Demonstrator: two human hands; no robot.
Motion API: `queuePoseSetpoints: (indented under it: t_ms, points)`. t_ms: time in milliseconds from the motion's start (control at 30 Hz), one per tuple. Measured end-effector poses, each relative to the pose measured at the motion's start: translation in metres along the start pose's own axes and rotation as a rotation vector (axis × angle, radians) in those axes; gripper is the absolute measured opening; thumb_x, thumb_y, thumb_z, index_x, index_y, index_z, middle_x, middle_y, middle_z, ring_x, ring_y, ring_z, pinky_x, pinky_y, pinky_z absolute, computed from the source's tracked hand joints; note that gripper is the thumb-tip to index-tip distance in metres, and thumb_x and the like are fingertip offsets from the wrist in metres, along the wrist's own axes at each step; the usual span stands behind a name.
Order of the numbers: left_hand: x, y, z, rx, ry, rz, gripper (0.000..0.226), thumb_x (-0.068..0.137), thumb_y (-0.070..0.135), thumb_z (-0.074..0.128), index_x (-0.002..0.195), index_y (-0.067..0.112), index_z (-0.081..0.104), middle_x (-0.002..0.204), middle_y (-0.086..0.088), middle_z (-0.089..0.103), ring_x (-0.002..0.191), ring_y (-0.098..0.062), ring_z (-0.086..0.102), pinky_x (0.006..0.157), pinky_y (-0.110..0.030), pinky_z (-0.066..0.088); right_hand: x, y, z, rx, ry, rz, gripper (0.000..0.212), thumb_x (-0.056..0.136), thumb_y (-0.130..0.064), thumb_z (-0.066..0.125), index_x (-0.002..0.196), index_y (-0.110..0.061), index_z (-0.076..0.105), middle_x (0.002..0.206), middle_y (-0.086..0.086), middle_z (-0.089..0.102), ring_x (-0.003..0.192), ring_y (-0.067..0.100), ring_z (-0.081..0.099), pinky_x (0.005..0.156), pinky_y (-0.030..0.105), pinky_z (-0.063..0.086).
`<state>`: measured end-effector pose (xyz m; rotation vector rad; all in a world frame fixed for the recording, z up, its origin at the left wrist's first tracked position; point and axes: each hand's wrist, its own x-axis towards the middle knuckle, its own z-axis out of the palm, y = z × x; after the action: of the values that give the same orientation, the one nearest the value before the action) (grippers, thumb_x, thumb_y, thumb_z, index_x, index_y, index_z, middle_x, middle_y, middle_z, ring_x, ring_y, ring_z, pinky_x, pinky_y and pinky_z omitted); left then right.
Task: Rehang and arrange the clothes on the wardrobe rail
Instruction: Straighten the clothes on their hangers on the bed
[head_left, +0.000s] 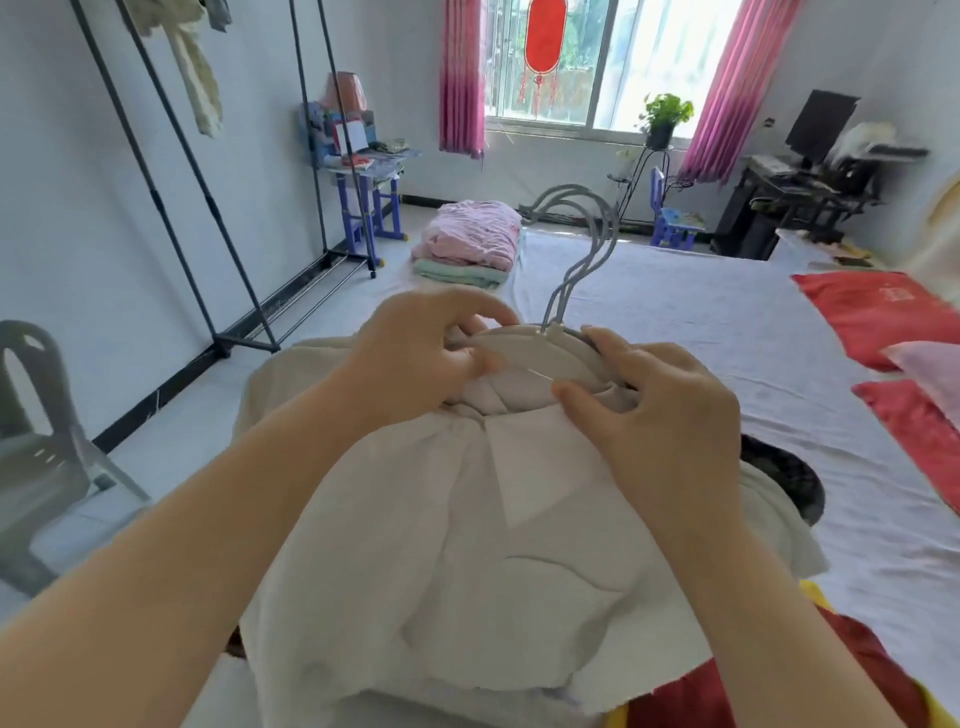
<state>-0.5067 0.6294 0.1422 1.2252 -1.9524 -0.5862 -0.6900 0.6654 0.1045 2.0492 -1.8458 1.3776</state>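
Hangers (530, 349) sink into beige garment (467, 545), ends hidden.

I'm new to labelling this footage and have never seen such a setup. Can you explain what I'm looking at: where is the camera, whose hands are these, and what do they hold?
There is no machine here. A person wears one wide-angle camera on the head, looking forward and down, so the two arms reaching in are their own. The left hand and right hand both grip a bunch of grey hangers at the neck of a beige garment, which lies on a bed with a white sheet. Further up the bed sits a stack of folded clothes. The dark wardrobe rail frame stands on the left.
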Motion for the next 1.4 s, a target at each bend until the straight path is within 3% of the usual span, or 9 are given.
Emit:
queuePoseSetpoints:
  t_ms: [100,233,433,567,733,900,1033,1100,1400]
  points:
    - [0.015,-0.015,-0.011,-0.015,-0.045,-0.009,0.034,0.074,0.005,0.067,0.082,0.038,0.063,0.07,0.013,0.062,0.049,0.002,0.049,0.05,-0.005,0.037,0.015,-0.003,0.016,0.025,-0.056,0.004,0.042,0.07,-0.034,0.077,0.111,-0.031,0.068,0.084,-0.009,0.058,0.09,0.019,0.059,0.073,0.022,0.035]
    - [0.051,-0.057,0.007,-0.02,-0.068,-0.076,0.033,0.074,0.008,0.069,0.082,0.039,0.061,0.072,0.012,0.062,0.056,0.0,0.052,0.052,-0.007,0.041,0.038,0.025,0.06,0.067,-0.154,0.042,0.044,0.072,-0.034,0.074,0.115,-0.033,0.065,0.092,-0.002,0.064,0.092,0.017,0.058,0.076,0.025,0.038]
    - [0.095,-0.168,0.107,0.02,-0.156,-0.336,0.026,0.075,0.011,0.068,0.089,0.033,0.066,0.078,0.011,0.063,0.067,-0.001,0.054,0.074,-0.025,0.046,0.035,0.128,0.178,0.057,-0.332,0.195,0.041,0.073,-0.031,0.076,0.113,-0.028,0.067,0.095,0.0,0.067,0.093,0.02,0.06,0.079,0.028,0.043]
    - [0.106,-0.238,0.177,0.022,-0.242,-0.498,0.029,0.078,0.007,0.06,0.098,0.028,0.066,0.093,0.006,0.064,0.081,-0.011,0.056,0.079,-0.026,0.045,0.011,0.197,0.252,0.068,-0.358,0.231,0.038,0.067,-0.027,0.079,0.104,-0.025,0.071,0.086,-0.002,0.068,0.082,0.021,0.064,0.073,0.041,0.054]
    - [0.135,-0.294,0.237,0.037,-0.268,-0.503,0.031,0.072,0.019,0.055,0.1,0.021,0.069,0.094,0.002,0.067,0.086,-0.016,0.061,0.075,-0.026,0.044,0.005,0.265,0.313,0.014,-0.325,0.193,0.037,0.063,-0.032,0.071,0.099,-0.021,0.073,0.076,-0.002,0.066,0.072,0.02,0.064,0.067,0.037,0.054]
    - [0.172,-0.341,0.28,0.13,-0.282,-0.447,0.033,0.08,0.012,0.062,0.111,0.021,0.064,0.11,-0.002,0.065,0.105,-0.021,0.057,0.089,-0.03,0.042,0.02,0.308,0.349,0.007,-0.329,0.275,0.039,0.066,-0.028,0.071,0.104,-0.018,0.071,0.086,0.005,0.068,0.082,0.025,0.063,0.073,0.044,0.052]
    - [0.183,-0.375,0.306,0.36,-0.406,-0.445,0.055,0.085,0.023,0.06,0.136,0.028,0.039,0.142,0.006,0.039,0.133,-0.016,0.028,0.108,-0.035,0.017,0.025,0.335,0.384,-0.175,-0.623,0.449,0.057,0.079,-0.031,0.069,0.132,-0.022,0.05,0.126,0.002,0.053,0.119,0.026,0.045,0.097,0.043,0.037]
    - [0.175,-0.388,0.311,0.373,-0.459,-0.484,0.057,0.087,0.026,0.059,0.138,0.029,0.034,0.146,0.009,0.032,0.135,-0.015,0.023,0.109,-0.034,0.014,0.016,0.337,0.393,-0.183,-0.729,0.52,0.056,0.082,-0.031,0.066,0.134,-0.023,0.046,0.13,0.002,0.048,0.123,0.022,0.04,0.1,0.039,0.034]
    - [0.118,-0.407,0.292,0.411,-0.532,-0.568,0.05,0.091,0.031,0.052,0.137,0.026,0.035,0.143,0.006,0.036,0.132,-0.017,0.03,0.105,-0.033,0.024,-0.043,0.306,0.39,-0.095,-0.918,0.617,0.048,0.088,-0.027,0.059,0.133,-0.018,0.045,0.133,0.002,0.044,0.124,0.021,0.038,0.098,0.033,0.038]
